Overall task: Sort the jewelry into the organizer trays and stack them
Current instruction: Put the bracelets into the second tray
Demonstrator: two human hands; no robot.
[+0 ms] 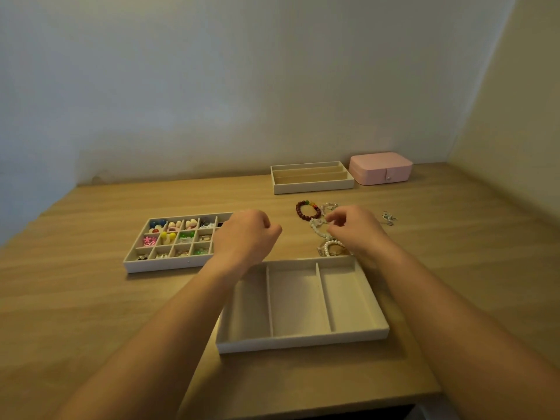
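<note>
Head view, step: judged as picking loose jewelry off the desk (91, 298) to fill the empty three-slot tray (303, 341).
Right hand (354, 228): fingers curled, thumb and forefinger appeared to pinch the white bead strand (318, 230), which lay on the desk just behind the tray.
Left hand (247, 234): closed in a loose fist over the right end of the grid tray (163, 265); nothing showed in it.
How to do it well: lift the strand slowly and straight up, since it lay tangled against the pearl bracelets (331, 248). The free hand could pin those down so only one piece rose. Then coil the strand into one slot, below the rim, so that another tray would sit flat on top.
Strand and pearls: small round beads, glossy, limp on their string, likely to snag.
Red-brown bracelet (307, 210): a ring of larger matte beads with a few coloured ones, just behind the strand.
Silver chain (389, 218): fine, crumpled, well apart to the right.
Trays: shallow, rectangular, pale, with a cloth-like lining; the grid tray held small colourful pieces.
Long-slot tray (313, 187): empty, at the back, beside a smooth pink box (380, 168) with a snap.
Desk: light wood grain, flat.
</note>
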